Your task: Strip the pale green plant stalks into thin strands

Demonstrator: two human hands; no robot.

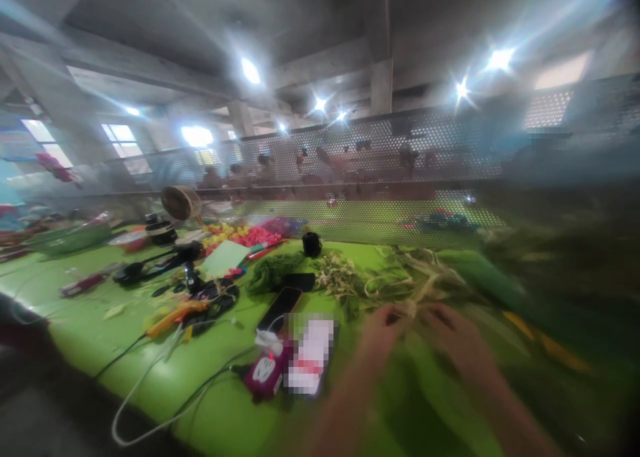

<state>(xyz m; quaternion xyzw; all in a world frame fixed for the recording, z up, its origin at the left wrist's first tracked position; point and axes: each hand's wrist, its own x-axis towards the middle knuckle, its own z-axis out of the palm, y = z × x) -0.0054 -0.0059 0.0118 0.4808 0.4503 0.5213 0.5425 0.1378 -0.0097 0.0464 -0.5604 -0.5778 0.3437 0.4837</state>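
At the right of the green table, my left hand (381, 330) and my right hand (453, 333) face each other with fingers curled. Both pinch a pale, leaf-like strand (411, 305) between them; blur hides its exact kind. Beyond them lies a loose heap of yellowish-green leafy strands (425, 270), and a cluster of small pale leaves (336, 273) sits to the left. A phone with a lit, pixelated screen (311, 357) rests left of my left wrist.
A purple power block (265, 373) trails cables toward the table's front edge. Left of it are a dark phone (281, 308), an orange-handled tool (173, 317) and black gear (220, 295). Pink and yellow pieces (250, 235) lie farther back, before a perforated metal screen (350, 157).
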